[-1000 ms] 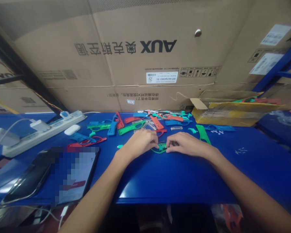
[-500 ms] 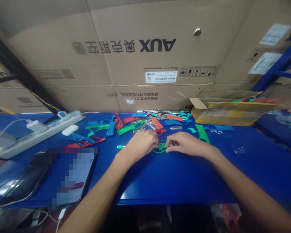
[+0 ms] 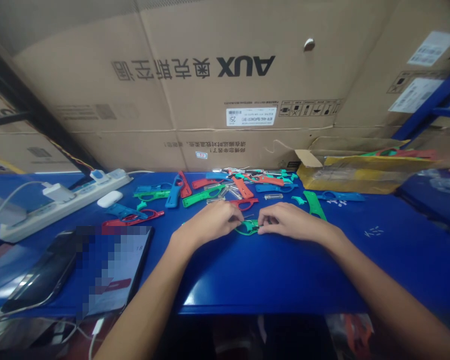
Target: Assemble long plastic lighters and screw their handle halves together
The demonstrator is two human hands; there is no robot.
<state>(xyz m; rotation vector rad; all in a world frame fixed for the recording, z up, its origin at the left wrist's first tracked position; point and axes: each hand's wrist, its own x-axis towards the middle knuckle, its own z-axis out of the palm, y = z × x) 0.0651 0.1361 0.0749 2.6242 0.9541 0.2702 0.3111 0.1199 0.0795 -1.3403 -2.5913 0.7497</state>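
A green lighter casing (image 3: 249,227) with a trigger loop lies low over the blue table between my two hands. My left hand (image 3: 214,220) is closed, its fingertips pinching at the casing's left end. On the other side, my right hand (image 3: 289,220) grips the right end with thumb and fingers pressed together. A thin wire or rod sticks up beside the left fingertips. Small parts inside the casing are too small to make out. Just beyond the hands is a red casing (image 3: 244,203), and a green casing half (image 3: 315,205) rests past my right wrist.
Several red, blue and green casings and clear tubes (image 3: 234,192) are heaped at the back. A yellow-taped box (image 3: 345,176) stands back right. On the left are a power strip (image 3: 65,205), a white earbud case (image 3: 109,198), a phone (image 3: 41,272) and a tablet (image 3: 133,270).
My left hand has shifted slightly left, so more of the green casing shows between the hands. The small green-and-white piece beside my left wrist is now mostly covered. My right hand keeps its grip.
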